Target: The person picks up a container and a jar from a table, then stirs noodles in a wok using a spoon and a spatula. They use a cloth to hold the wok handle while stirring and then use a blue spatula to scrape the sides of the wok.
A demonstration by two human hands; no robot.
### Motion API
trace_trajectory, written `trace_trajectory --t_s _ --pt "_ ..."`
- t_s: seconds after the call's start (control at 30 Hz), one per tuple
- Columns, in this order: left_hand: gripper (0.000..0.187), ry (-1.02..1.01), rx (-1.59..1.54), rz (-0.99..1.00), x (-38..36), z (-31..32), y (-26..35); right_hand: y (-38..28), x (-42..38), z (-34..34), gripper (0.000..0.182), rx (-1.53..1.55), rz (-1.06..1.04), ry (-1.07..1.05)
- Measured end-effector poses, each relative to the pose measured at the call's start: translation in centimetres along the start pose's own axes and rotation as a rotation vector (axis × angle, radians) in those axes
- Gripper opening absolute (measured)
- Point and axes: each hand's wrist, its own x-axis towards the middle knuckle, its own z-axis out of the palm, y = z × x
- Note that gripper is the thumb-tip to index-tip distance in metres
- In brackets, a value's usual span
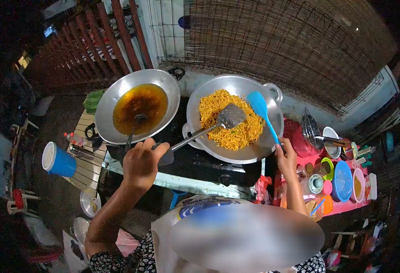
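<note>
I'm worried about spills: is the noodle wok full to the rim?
No, only partly full: noodles lie in the wok, with bare metal showing below its rim.

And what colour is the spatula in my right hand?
The spatula is bright blue; the head view shows it best.

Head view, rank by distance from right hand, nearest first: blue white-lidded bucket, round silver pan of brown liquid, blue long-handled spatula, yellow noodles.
1. Blue spatula: in the right hand.
2. Yellow noodles: left of that hand.
3. Silver pan of brown liquid: farther left.
4. White-lidded bucket: far left.
</note>
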Motion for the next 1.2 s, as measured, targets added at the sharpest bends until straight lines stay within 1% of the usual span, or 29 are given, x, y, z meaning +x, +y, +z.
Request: trace_trajectory --t_s 0.07,0.1,0.13,0.17,0.2,0.23,0.27,0.33,0.37,0.4,0.47,0.53,0.57,0.6,0.67,0.7,0.77,0.8,0.87,0.9,0.93,0.97,1.0,1.03,1.07,1.1,1.13,1.17,1.2 --pt "0.030 -0.044 -0.025 -0.017 0.1 -0.2 0.3 0.1 -0.7 0.3 0.018 0.802 0.298 -0.208" --pt "0.031 -0.040 -0.086 -0.010 0.1 -0.2 0.5 -1.7 -0.9 -0.2 0.016 0.857 0.394 -0.283" --pt "0.034 -0.030 -0.145 -0.003 0.2 -0.2 0.7 -2.3 -1.2 0.0 0.015 0.872 0.443 -0.340" --pt "0.034 -0.034 -0.145 0.003 0.2 -0.1 0.6 -2.3 -1.6 0.2 0.015 0.838 0.454 -0.357" --pt "0.035 0.023 -0.215 0.024 0.1 0.0 0.4 -2.1 -2.1 0.5 0.014 0.805 0.462 -0.374" --pt "0.037 0.082 -0.286 0.042 0.0 0.0 0.2 -1.4 -2.8 0.6 0.015 0.836 0.497 -0.324" --pt "0.037 0.082 -0.288 0.038 -0.1 0.0 0.0 -0.2 -3.4 0.4 0.015 0.833 0.497 -0.329" --pt "0.039 0.075 -0.276 0.025 -0.5 -0.3 -0.5 1.8 -4.4 -0.2 0.014 0.671 0.416 -0.258" --pt "0.040 0.093 -0.285 0.032 -0.6 0.5 -0.8 1.6 -4.6 -1.1 0.016 0.557 0.362 -0.193" --pt "0.040 0.088 -0.286 0.030 -0.8 0.7 -0.9 1.2 -4.5 -1.7 0.019 0.503 0.367 -0.139" --pt "0.042 0.136 -0.232 0.060 -0.6 0.9 -0.5 0.3 -4.3 -2.4 0.021 0.430 0.289 -0.076" --pt "0.042 0.162 -0.225 0.101 -0.4 1.2 -0.3 -1.4 -4.1 -2.3 0.021 0.379 0.168 -0.070" --pt "0.042 0.194 -0.210 0.133 -0.3 1.3 -0.2 -1.5 -3.9 -1.9 0.022 0.238 -0.042 -0.059" --pt "0.042 0.195 -0.211 0.141 -0.2 1.4 -0.2 -2.6 -3.9 -2.4 0.024 0.077 -0.162 -0.059" --pt "0.042 0.199 -0.156 0.146 -0.3 1.4 -0.1 -2.5 -3.7 -2.3 0.025 -0.204 -0.100 -0.099" --pt "0.042 0.198 -0.157 0.150 -0.5 1.2 0.0 -1.8 -3.8 -2.3 0.025 -0.204 -0.097 -0.097" --pt "0.042 0.144 -0.175 0.077 -0.7 0.8 0.2 -0.5 -3.3 -2.4 0.027 -0.153 0.015 0.071" --pt "0.042 0.148 -0.170 0.075 -0.7 0.8 0.1 -0.5 -3.1 -2.4 0.027 -0.149 0.011 0.074" --pt "0.043 0.134 -0.222 0.062 -1.0 1.2 0.0 -1.1 -3.5 -2.7 0.026 -0.140 -0.194 0.117" --pt "0.043 0.129 -0.223 0.064 -1.1 1.2 0.1 -1.0 -3.5 -2.7 0.024 -0.261 -0.197 0.056" --pt "0.043 0.123 -0.300 0.035 -1.2 1.0 0.3 -0.8 -3.4 -2.8 0.024 -0.263 -0.191 0.056" --pt "0.042 0.117 -0.378 0.004 -1.4 0.9 0.6 -0.4 -3.3 -2.9 0.023 -0.192 0.008 -0.007" --pt "0.042 0.119 -0.379 0.002 -1.5 0.9 0.8 -0.2 -3.0 -3.1 0.023 -0.119 0.198 -0.067" --pt "0.042 0.059 -0.440 -0.081 -1.6 0.8 0.9 -0.4 -2.8 -3.4 0.024 -0.006 0.235 -0.060" --pt "0.042 -0.005 -0.498 -0.169 -1.9 0.7 0.9 -0.3 -2.9 -3.0 0.019 0.211 0.255 -0.034" --pt "0.042 -0.008 -0.491 -0.185 -2.5 0.9 0.9 -0.2 -3.0 -2.9 0.017 0.461 0.399 -0.100" --pt "0.042 -0.071 -0.754 -0.290 -3.0 1.3 0.9 -0.3 -3.1 -3.1 0.015 0.710 0.547 -0.170" --pt "0.043 -0.125 -1.020 -0.396 -3.4 1.5 0.9 -1.3 -3.2 -3.4 0.014 0.712 0.527 -0.215" --pt "0.043 -0.119 -1.016 -0.419 -3.8 1.3 1.1 -2.1 -3.5 -3.5 0.013 0.713 0.504 -0.264"
